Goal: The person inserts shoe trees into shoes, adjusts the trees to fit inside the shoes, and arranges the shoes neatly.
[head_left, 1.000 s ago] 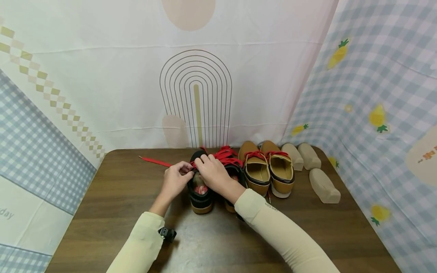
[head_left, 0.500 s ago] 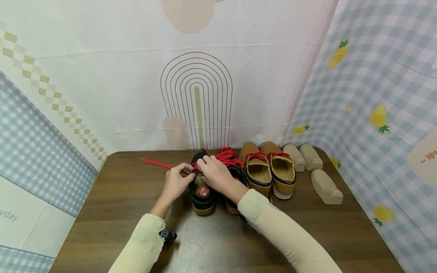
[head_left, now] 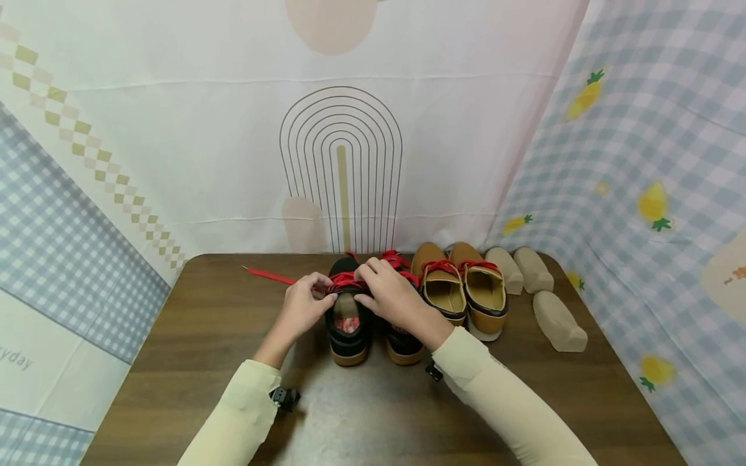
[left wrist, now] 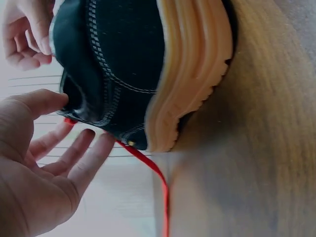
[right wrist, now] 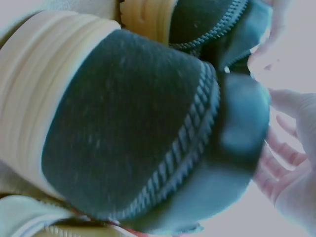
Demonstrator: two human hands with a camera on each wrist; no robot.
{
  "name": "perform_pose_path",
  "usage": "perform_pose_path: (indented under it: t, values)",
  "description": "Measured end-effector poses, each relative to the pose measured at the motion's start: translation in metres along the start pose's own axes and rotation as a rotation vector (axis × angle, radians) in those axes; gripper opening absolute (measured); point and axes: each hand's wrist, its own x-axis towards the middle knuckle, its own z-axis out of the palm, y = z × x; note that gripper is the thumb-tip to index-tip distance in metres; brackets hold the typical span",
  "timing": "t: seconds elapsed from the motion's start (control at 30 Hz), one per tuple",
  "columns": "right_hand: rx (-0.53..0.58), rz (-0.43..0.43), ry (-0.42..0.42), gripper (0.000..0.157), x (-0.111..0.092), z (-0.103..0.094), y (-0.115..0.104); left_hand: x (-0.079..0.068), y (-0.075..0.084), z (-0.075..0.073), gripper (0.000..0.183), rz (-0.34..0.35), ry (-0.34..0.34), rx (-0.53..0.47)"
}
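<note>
A black shoe (head_left: 348,349) with a tan sole stands on the table, heel towards me; a red lace (head_left: 345,281) crosses its front. My left hand (head_left: 305,304) grips the shoe's left upper edge, thumb at the collar and fingers along the lacing side in the left wrist view. One loose lace end (left wrist: 163,190) trails from there onto the table. Over the shoe's right side is my right hand (head_left: 392,296), fingers loosely bent near the laces, a gap between thumb and fingers. Its wrist and forearm partly cover the second black shoe (head_left: 404,351), also red-laced.
Two tan shoes (head_left: 488,317) with red laces stand to the right of the black ones. Several beige shoe-shaped inserts (head_left: 559,322) lie farther right. The wooden table (head_left: 221,317) meets a fabric backdrop (head_left: 233,149) at its back edge.
My right hand has shifted to the right and spread its thumb from its fingers, uncovering the red laces on the shoe. The left hand stays at the shoe's left edge.
</note>
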Motion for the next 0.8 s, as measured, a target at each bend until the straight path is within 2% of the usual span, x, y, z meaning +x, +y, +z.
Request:
perform_pose_path:
  t: [0.43, 0.8]
  values:
    - [0.096, 0.033, 0.146, 0.029, -0.038, -0.024, 0.025, -0.002, 0.026, -0.01, 0.031, 0.054, -0.015, 0.051]
    - [0.095, 0.067, 0.21, 0.03, -0.073, -0.032, 0.044, -0.007, 0.042, -0.007, 0.033, 0.111, 0.017, 0.058]
